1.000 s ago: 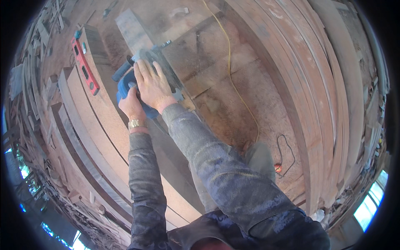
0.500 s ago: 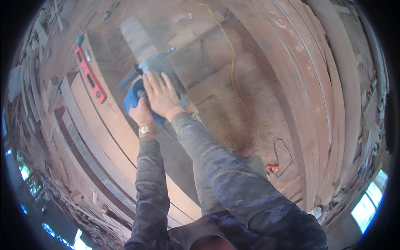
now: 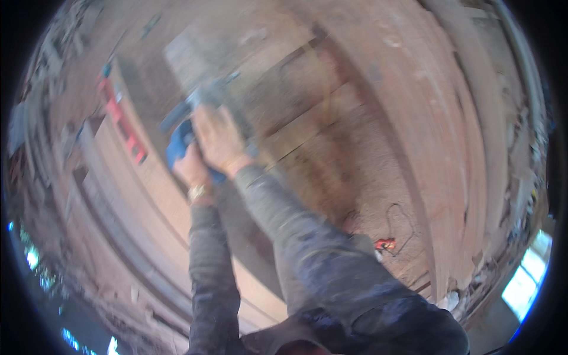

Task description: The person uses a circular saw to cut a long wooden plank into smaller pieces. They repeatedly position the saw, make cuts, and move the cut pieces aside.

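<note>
A blue handheld power tool [image 3: 175, 149] with grey metal parts sits on a long board [image 3: 185, 58]; motion blur hides its exact kind. Around the tool's rear handle my left hand [image 3: 192, 168] is closed, a gold-coloured watch [image 3: 199, 192] on its wrist. Beside it and a little further forward, my right hand [image 3: 218, 137] lies on top of the tool with its fingers stretched out flat. Its thumb cannot be made out. Both forearms reach forward in dusty grey-blue sleeves.
A red spirit level [image 3: 122, 124] lies on the planks at left. More long timbers [image 3: 136, 189] run beside my left arm, and wide boards [image 3: 408, 89] are stacked at right. A small red object [image 3: 385, 244] with a dark cord lies on the dusty floor.
The tool and both hands have shifted slightly left in the picture, with the right hand still flat on the tool. The whole view has shifted and is more blurred.
</note>
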Demonstrator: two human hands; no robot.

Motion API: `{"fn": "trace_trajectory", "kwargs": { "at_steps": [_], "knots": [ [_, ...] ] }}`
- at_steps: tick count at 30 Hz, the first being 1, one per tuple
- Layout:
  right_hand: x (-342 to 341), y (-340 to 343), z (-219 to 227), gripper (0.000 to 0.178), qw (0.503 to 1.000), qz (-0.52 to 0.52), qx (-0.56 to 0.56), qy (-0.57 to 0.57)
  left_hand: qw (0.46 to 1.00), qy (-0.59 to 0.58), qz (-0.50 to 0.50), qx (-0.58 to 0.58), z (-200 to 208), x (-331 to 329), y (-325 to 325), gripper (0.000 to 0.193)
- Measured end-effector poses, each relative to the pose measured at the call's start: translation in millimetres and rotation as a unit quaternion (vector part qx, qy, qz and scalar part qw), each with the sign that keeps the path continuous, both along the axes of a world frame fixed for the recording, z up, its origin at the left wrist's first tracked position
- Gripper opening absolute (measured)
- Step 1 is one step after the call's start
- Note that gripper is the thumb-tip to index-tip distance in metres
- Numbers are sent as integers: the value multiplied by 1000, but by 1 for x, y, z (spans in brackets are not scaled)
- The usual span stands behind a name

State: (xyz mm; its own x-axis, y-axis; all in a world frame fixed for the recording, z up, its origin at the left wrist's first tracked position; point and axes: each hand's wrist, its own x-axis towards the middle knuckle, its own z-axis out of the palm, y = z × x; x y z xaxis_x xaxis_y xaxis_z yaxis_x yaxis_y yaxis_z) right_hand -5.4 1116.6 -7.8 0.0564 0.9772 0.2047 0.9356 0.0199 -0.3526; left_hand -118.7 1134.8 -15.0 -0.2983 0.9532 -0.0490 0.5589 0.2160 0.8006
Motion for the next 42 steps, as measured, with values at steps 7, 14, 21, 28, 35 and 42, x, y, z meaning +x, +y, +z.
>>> {"fn": "trace_trajectory", "kwargs": {
  "at_steps": [7,14,21,28,35,42],
  "knots": [
    [3,3,20,64,995,14,-67,74,963,-265,38,-10,-7,-1,6,14],
    [3,14,4,65,998,20,-53,21,973,-229,35,3,-7,4,13,16],
    [8,26,3,65,995,20,-27,92,984,-166,55,25,10,15,22,11],
    [12,36,13,64,992,14,-4,128,984,-160,81,-15,17,20,34,14],
    [8,49,12,64,988,10,-32,153,978,-190,86,-15,19,18,47,13],
    [7,57,12,67,990,0,13,142,980,-188,65,-9,23,17,55,15]
  ]
}}
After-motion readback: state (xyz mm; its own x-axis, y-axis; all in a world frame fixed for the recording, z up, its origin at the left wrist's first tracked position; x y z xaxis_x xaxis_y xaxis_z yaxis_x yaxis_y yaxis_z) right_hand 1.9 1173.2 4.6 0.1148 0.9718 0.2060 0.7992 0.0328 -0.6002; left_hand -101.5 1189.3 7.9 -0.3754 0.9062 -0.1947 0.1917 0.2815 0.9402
